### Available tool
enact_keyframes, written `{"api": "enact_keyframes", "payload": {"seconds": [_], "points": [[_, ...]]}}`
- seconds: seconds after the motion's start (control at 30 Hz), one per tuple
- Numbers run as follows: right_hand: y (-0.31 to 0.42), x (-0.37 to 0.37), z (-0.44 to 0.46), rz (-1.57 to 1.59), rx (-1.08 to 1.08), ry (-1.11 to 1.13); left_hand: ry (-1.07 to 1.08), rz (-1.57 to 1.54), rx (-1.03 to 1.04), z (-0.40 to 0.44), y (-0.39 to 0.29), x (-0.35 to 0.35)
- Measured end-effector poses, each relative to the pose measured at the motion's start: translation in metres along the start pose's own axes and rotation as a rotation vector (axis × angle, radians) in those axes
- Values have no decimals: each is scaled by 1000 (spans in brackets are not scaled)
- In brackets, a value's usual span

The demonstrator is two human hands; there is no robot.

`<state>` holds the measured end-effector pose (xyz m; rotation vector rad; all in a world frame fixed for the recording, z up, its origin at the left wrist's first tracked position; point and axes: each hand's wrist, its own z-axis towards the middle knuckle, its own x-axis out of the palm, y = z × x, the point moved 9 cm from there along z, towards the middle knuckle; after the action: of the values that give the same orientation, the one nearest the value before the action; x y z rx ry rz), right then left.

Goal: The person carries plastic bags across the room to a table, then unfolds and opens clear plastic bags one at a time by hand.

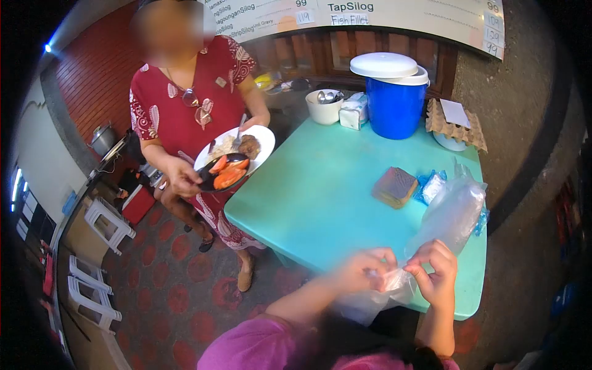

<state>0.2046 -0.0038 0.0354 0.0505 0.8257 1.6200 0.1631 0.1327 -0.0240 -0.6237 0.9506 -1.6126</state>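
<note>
Left hand point(369, 271), blurred, and right hand point(436, 271) both pinch bag point(455, 208), close together, probably to control thin plastic. Bag's bulk rests on table point(296, 191) beyond grip, likely sparing fingers its weight. Block point(395, 187) also lies beyond grip.

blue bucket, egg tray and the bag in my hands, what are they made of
Blue bucket: likely plastic, smooth with a soft sheen. Egg tray: probably moulded paper pulp, matte brown and bumpy. Bag: thin plastic film, see-through, wrinkled and shiny; exact type unclear.
</note>
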Motion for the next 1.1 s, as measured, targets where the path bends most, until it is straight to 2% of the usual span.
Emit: {"api": "enact_keyframes", "payload": {"seconds": [0.03,0.1,0.13,0.17,0.2,0.23,0.27,0.3,0.33,0.37,0.4,0.43,0.47,0.53,0.57,0.6,0.63,0.7,0.77,0.83,0.87,0.93,1.0,1.07,1.1], "points": [[-10,2,-1,-4,10,1,69,-97,7,3,4,5],[-42,-2,-6,540,171,-123,123,-188,-77,4,22,4],[-50,-7,-5,530,173,-136,182,-257,-149,7,32,5],[-65,-13,-6,789,236,-193,200,-259,-147,13,36,4],[-77,-15,-9,1053,308,-244,179,-395,-217,12,44,5],[-83,-22,-9,1049,316,-252,154,-530,-290,13,53,9],[-91,-27,-5,1195,318,-236,165,-531,-292,21,57,11],[-99,-32,0,1341,314,-218,60,-430,-261,33,61,3],[-106,-41,1,1336,313,-229,-46,-331,-232,42,62,-3],[-114,-46,3,1504,330,-247,-32,-333,-234,53,63,2],[-121,-50,5,1671,348,-264,-152,-298,-232,63,64,-5],[-130,-58,5,1665,345,-276,-274,-261,-230,70,67,-13],[-141,-59,3,1586,404,-224,-263,-265,-232,70,79,-17],[-156,-67,14,1500,440,-176,-51,-706,-365,73,113,-13],[-153,-64,22,1317,449,7,-40,-704,-360,86,120,-18],[-151,-60,24,1129,465,185,20,-460,-338,104,119,-21],[-149,-73,26,1123,486,181,75,-231,-323,116,120,-14],[-152,-60,21,788,670,751,34,-223,-358,137,132,-17],[-173,-73,29,677,756,667,7,-222,-396,156,145,-28],[-201,-88,30,740,818,563,289,-584,-99,186,128,-19],[-215,-95,34,746,791,489,305,-619,-114,198,134,-24],[-232,-118,37,729,836,428,429,-710,9,216,124,-20],[-254,-137,37,711,876,369,463,-744,-52,230,132,-16],[-259,-151,52,937,661,303,574,-759,-124,251,136,-7],[-267,-154,54,929,681,282,587,-782,-131,260,154,-16]]}}
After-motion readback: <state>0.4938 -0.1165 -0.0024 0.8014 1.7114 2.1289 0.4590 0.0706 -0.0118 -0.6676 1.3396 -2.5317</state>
